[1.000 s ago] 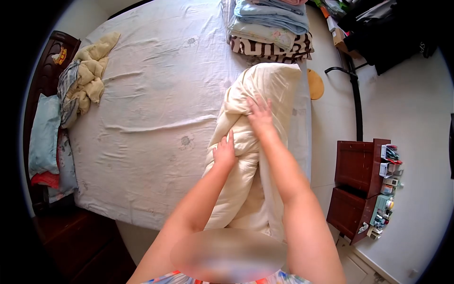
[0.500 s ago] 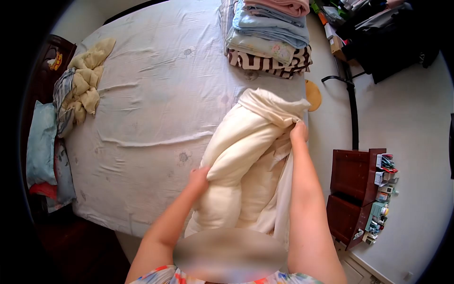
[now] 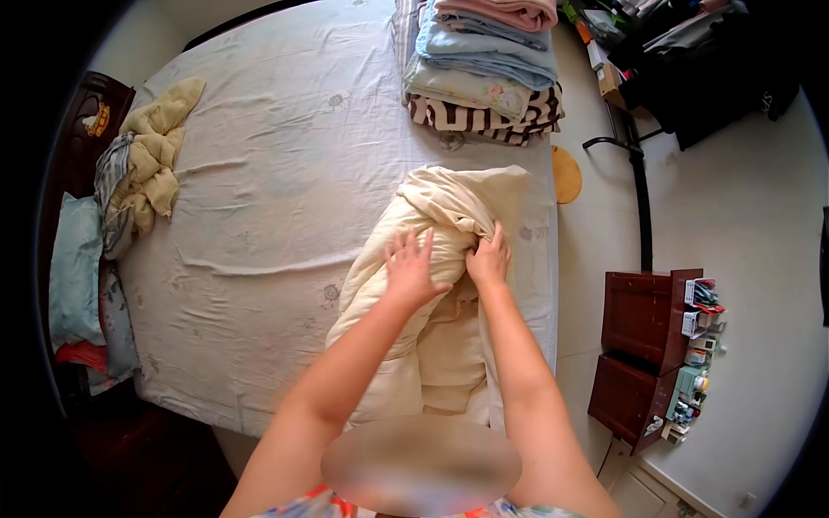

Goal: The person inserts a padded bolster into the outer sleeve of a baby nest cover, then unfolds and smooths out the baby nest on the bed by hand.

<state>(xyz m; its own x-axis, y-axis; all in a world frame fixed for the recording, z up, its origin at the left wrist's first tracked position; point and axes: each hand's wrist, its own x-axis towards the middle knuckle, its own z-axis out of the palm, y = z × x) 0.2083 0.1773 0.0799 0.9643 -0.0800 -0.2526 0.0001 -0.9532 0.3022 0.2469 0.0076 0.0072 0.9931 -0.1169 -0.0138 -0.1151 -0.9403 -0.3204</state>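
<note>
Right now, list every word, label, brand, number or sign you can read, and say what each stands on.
Perhaps "SP", tilted white lettering on the black cloth; too small to be sure.
Small bottles and boxes by the dark red cabinet: any labels too small to read.
Cream quilt: no text visible.

Creased cloth quilt (image 3: 406, 350), wrinkled matt cloth sheet (image 3: 259, 207), glossy wooden cabinet (image 3: 643, 319), satiny pillow (image 3: 76, 281)

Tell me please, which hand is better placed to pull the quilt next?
Probably the right hand: it seems to grip a fold of the quilt, while the left hand is spread open over it.
</note>
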